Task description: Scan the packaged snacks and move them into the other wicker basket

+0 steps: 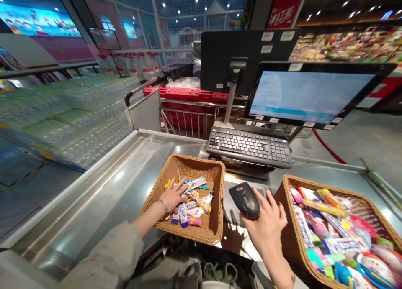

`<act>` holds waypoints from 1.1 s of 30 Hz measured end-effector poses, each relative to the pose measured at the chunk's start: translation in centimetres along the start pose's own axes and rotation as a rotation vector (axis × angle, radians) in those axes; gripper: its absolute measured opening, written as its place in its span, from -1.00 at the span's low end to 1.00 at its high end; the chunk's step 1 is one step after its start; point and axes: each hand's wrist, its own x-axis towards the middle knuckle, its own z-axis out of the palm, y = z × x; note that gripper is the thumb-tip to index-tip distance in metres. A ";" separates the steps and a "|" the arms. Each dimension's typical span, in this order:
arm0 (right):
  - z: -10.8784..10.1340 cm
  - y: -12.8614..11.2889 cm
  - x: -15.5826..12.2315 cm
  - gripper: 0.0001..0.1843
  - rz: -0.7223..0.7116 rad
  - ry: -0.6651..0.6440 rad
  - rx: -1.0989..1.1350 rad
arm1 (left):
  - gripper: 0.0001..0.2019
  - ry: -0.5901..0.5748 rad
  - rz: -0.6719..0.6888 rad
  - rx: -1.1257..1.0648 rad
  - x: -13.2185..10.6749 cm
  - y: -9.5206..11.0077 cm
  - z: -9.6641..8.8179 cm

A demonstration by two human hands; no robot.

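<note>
My left hand (173,198) reaches into a brown wicker basket (222,197). Its fingers are spread and rest on a pile of small wrapped packets and boxes, some white and blue; it does not appear to be gripping any of them. In my right hand (266,226) is a black barcode scanner (245,199), held above the counter with its rounded head towards the left. The scanner's handle is mostly hidden by my fingers. White and blue boxes (184,214) lie below my left fingers, near the basket's front.
At right stands a second wicker basket (297,234) full of toothpaste boxes and colourful packs. A keyboard (248,144) and lit monitor (309,96) sit behind. The metal counter (106,205) extends left. Beyond are a cart (188,117) and stacked bottles (72,117).
</note>
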 end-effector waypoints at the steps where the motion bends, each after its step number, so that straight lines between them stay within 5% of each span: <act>1: 0.0 0.0 0.0 -0.84 -0.001 -0.001 0.003 | -0.45 0.012 0.024 -0.016 0.1 0.1 0.2; 13: -0.4 0.1 -0.6 -0.76 -0.008 0.000 -0.002 | -0.70 0.146 0.240 -0.091 1.0 1.5 0.2; 19: -0.6 0.3 -0.9 -0.79 -0.004 0.021 0.007 | -0.81 0.093 0.337 0.000 1.0 1.1 0.1; 27: -1.1 0.3 -1.4 -0.86 0.006 0.024 0.012 | -0.73 0.066 0.320 -0.160 1.1 1.5 -0.5; 33: -1.5 0.7 -1.5 -0.83 0.010 0.019 0.000 | -0.66 0.132 0.207 -0.202 1.0 1.5 -3.5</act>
